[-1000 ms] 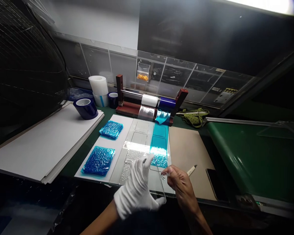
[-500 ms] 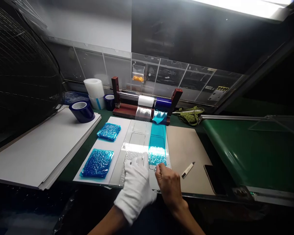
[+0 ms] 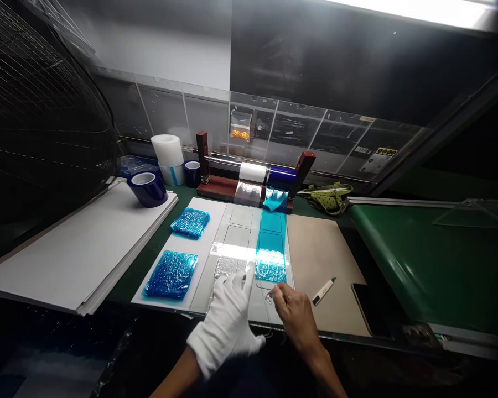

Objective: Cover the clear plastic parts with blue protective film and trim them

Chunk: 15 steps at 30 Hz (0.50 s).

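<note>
My left hand (image 3: 228,320), in a white glove, lies over the lower end of the clear film (image 3: 233,250) on the glass plate, its fingers partly spread. Thumb and fingers of my bare right hand (image 3: 295,315) are pinched together on a thin clear film piece (image 3: 268,309), just below the blue film strip (image 3: 271,250). Left of the hands, two stacks of blue film pieces, an upper one (image 3: 190,223) and a lower one (image 3: 171,275), rest on white sheet. Behind, a wooden stand (image 3: 219,188) holds a clear film roll (image 3: 252,172) and a blue one (image 3: 282,176).
White sheets (image 3: 87,249) with a blue tape roll (image 3: 147,189) lie at left, near a large fan (image 3: 41,110). At right are a brown board (image 3: 323,243), a pen-like tool (image 3: 324,291), a phone (image 3: 369,309) and a green surface (image 3: 435,265).
The view has shifted slightly. My right hand has drawn a little away from my left hand, and a clear film edge now shows between them.
</note>
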Each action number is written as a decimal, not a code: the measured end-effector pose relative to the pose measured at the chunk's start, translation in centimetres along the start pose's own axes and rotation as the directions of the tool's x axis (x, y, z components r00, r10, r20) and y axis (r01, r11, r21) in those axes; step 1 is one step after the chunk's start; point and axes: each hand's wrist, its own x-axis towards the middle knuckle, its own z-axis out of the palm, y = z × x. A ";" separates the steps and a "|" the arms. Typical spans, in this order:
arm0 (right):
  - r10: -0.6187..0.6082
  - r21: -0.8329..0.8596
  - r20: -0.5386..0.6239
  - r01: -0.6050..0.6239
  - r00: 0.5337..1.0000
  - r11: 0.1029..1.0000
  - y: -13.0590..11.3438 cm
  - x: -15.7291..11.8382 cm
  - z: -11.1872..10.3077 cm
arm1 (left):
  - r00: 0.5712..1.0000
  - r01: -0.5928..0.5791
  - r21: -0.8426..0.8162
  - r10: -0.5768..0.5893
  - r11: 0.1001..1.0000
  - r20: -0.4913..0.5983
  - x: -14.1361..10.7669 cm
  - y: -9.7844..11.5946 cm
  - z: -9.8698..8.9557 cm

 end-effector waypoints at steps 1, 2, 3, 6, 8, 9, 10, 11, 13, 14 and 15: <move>0.026 0.094 0.053 -0.031 0.998 0.995 0.2 0.0 -0.3 | 0.999 -0.029 -0.075 0.031 0.997 0.018 -0.2 -0.5 0.0; 0.049 0.187 0.118 -0.071 0.992 0.980 0.5 -0.1 -0.7 | 0.998 -0.054 -0.138 0.059 0.989 0.031 -0.3 -1.0 0.1; 0.064 0.271 0.189 -0.114 0.980 0.956 0.8 -0.2 -1.1 | 0.996 -0.075 -0.182 0.083 0.980 0.038 -0.5 -1.4 0.2; 0.061 0.453 0.301 -0.199 0.952 0.869 1.5 -0.6 -2.4 | 0.989 -0.127 -0.241 0.142 0.962 0.046 -1.0 -2.1 0.5; 0.072 0.564 0.195 -0.171 0.978 0.808 2.0 -0.9 -3.3 | 0.989 -0.132 -0.288 0.145 0.948 0.024 -1.1 -2.1 0.9; 0.107 0.624 0.080 -0.134 0.991 0.770 2.3 -1.0 -3.8 | 0.993 -0.115 -0.327 0.118 0.938 -0.010 -1.0 -2.2 1.2; 0.164 0.686 -0.046 -0.088 0.985 0.723 2.6 -1.0 -4.2 | 0.996 -0.090 -0.387 0.079 0.918 -0.044 -0.9 -2.2 1.5; 0.235 0.744 -0.162 -0.038 0.958 0.667 3.2 -1.1 -4.6 | 0.997 -0.061 -0.477 0.031 0.877 -0.071 -0.7 -2.2 1.9; 0.384 0.834 -0.315 0.061 0.868 0.548 4.9 -1.3 -5.0 | 0.997 -0.027 -0.739 -0.035 0.673 -0.069 -0.2 -2.3 2.7; 0.451 0.862 -0.352 0.097 0.820 0.498 6.2 -1.6 -4.9 | 0.998 -0.006 -0.869 -0.052 0.494 -0.036 0.1 -2.3 3.1; 0.516 0.879 -0.377 0.121 0.769 0.462 7.9 -2.1 -4.7 | 0.999 0.021 -0.962 -0.046 0.273 0.009 0.4 -2.4 3.6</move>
